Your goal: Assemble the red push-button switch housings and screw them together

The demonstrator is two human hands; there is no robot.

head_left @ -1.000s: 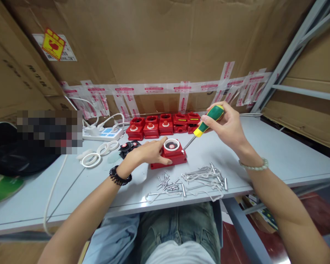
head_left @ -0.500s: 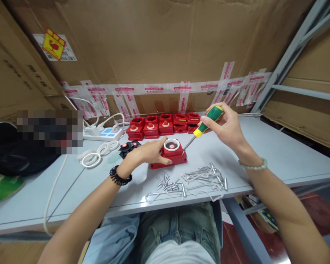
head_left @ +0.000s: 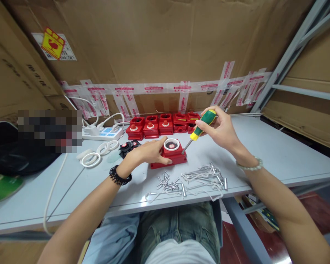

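Note:
My right hand (head_left: pixel 218 128) is closed around the green and yellow handle of a screwdriver (head_left: pixel 207 119). The screwdriver slants down to the left, its tip at the right corner of a red housing (head_left: pixel 177 157). A white ring (head_left: pixel 171 145) with a dark centre sits on top of that housing. My left hand (head_left: pixel 154 152) grips the housing from its left side, thumb along the front and fingers behind. Nearer the table edge lie loose screws (head_left: pixel 167 182) and several small metal rods with white cords (head_left: pixel 203 176).
Along the cardboard at the back stand several red housings (head_left: pixel 151 128). Left of my left hand are black parts (head_left: pixel 128 147), white rings (head_left: pixel 91 160) and a power strip (head_left: pixel 107 134) with cables. A black bag (head_left: pixel 24 150) lies at the far left.
My right hand and the screwdriver have moved slightly left and down, and the shaft stands somewhat steeper. My left hand and the red housing have stayed in place.

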